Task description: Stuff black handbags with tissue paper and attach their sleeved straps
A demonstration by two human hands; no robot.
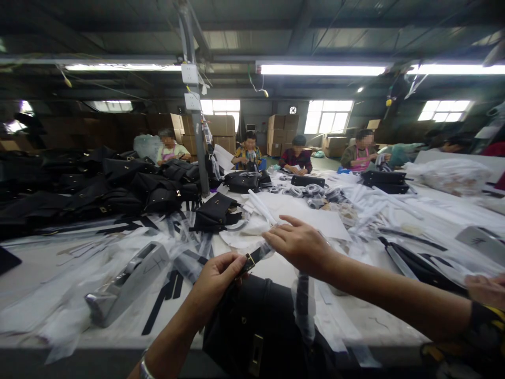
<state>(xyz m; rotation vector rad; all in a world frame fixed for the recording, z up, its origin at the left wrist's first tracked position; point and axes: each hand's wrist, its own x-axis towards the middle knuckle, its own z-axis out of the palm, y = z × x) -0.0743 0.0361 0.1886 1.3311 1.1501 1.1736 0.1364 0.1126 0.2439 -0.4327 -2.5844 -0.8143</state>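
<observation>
A black handbag (272, 316) with gold hardware lies at the table's near edge, close below my hands. My left hand (221, 279) is closed, thumb on top, around its black strap (258, 255) beside a gold buckle (249, 261). From the buckle the strap runs up to the right, its far part covered in clear plastic film. My right hand (302, 247) reaches over from the right, fingertips pinched on that film-covered part. Its thumb side is partly hidden. Another film-wrapped strap (304, 300) hangs over the bag's right side.
A grey tape dispenser (128, 284) stands left, near loose black strips (165, 295). Black bags (98, 184) are piled at far left; another bag (216, 210) lies ahead. White plastic film (379, 205) spreads right. A co-worker's hand (487, 289) is at the right edge; several people sit opposite.
</observation>
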